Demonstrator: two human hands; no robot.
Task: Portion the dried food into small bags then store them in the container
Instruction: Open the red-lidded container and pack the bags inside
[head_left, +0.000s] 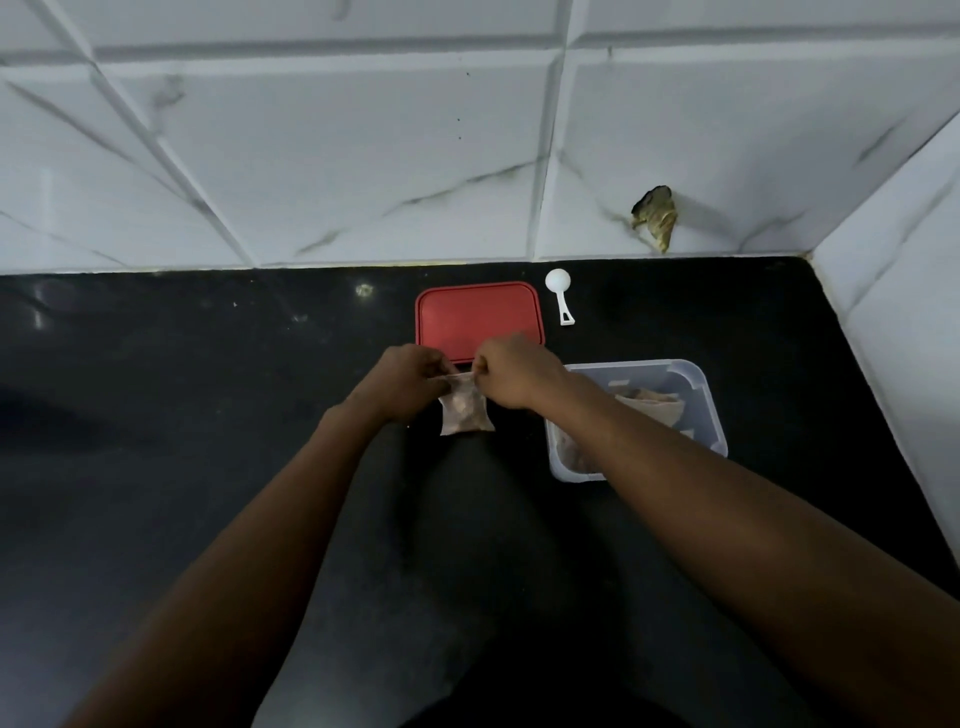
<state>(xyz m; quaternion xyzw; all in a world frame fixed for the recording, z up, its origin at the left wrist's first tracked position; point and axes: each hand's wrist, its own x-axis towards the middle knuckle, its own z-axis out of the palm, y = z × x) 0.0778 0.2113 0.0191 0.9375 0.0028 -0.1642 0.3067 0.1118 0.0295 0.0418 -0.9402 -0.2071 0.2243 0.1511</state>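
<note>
1. The bag (466, 415) sat between the two hands, over the desk (208, 395) and just left of the container (712, 415). Whether its base touched the desk could not be told.
2. The left grip (410, 382) pinched the left end of the bag's mouth and the right grip (511, 371) pinched the right end. Both had their fingers curled tight on the plastic, and the mouth strip was stretched between them.
3. The step looked like sealing the mouth.
   - Keep the strip taut and level.
   - Press along it from one end to the other.
   - Keep the food (461, 405) settled below the seal line so nothing gets caught in it.
   - Push out spare air so the bag packs flat.
   - Test the closure with a light tug before letting go.
4. The bag pointed mouth-up and away from the person, with its base towards them. Its long axis ran from mouth to base, roughly near-to-far in the view, and the mouth lay across it, left to right.
5. The container held filled bags (652, 402) and was partly hidden by the right forearm, so their number was unclear.
6. A red lid (478, 317) lay flat just behind the hands. A white scoop (560, 297) lay beside it, near the tiled wall (363, 156).
</note>
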